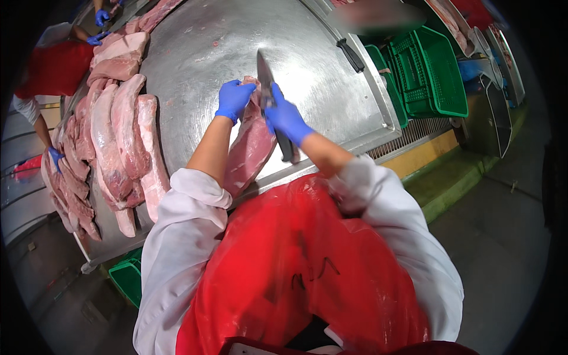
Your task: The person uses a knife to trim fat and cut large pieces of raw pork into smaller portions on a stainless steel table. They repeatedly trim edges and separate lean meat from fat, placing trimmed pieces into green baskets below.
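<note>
My left hand (pixel 235 97), in a blue glove, has its fingers closed on the upper end of a long pink piece of meat (pixel 248 154). Just to its right, my right hand (pixel 287 118), also gloved in blue, grips a large knife (pixel 265 74) with the blade pointing away from me and the black handle showing below my fingers. The meat lies over a white surface at the near edge of the steel table (pixel 195 41). Long pale and pink cuts of meat (pixel 124 148) are heaped along the table's left side.
A black-handled tool (pixel 349 54) lies by the table's right rim. Green crates (pixel 444 77) and meat trays stand to the right; another green crate (pixel 124 278) is below left. A co-worker (pixel 53 68) with blue-gloved hands is at the upper left. A green step (pixel 435 198) runs below the table.
</note>
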The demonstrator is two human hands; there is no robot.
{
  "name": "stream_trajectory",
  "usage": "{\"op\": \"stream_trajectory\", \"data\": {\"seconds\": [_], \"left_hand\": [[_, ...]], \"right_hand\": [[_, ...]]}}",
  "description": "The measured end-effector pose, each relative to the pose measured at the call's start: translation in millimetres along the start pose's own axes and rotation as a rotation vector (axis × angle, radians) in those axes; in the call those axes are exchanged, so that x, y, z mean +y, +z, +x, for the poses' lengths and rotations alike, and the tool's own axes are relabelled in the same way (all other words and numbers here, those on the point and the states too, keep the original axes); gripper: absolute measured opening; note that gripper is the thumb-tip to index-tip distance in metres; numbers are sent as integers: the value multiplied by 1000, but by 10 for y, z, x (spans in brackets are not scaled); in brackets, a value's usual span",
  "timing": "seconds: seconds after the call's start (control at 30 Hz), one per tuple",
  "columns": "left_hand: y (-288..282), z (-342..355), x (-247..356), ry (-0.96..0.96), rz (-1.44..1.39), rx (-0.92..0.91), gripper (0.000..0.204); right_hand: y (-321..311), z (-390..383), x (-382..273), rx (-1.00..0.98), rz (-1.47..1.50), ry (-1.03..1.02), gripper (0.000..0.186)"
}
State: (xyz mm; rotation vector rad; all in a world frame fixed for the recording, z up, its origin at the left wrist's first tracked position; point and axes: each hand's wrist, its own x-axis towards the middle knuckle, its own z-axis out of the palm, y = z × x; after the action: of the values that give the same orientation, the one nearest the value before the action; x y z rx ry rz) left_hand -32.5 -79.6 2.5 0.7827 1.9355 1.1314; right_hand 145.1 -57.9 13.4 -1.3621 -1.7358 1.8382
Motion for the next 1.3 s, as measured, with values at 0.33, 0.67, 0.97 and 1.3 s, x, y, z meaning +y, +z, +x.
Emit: {"op": "stream_trajectory", "data": {"seconds": [0.33,0.67,0.97,1.3], "left_hand": [[228,-107,745,77,486,-29,49],[246,-163,902,88,453,-88,41],[107,-380,888,92,279,3,32],[-170,-918,1102,256,126,76,34]], "right_hand": [[-403,19,-18,-230,-2,-71,80],[-442,-87,93,-359,-132,-61,72],[-377,-328,-47,-525,-264,1,76],[-170,-611,202,-543,-292,-214,78]]}}
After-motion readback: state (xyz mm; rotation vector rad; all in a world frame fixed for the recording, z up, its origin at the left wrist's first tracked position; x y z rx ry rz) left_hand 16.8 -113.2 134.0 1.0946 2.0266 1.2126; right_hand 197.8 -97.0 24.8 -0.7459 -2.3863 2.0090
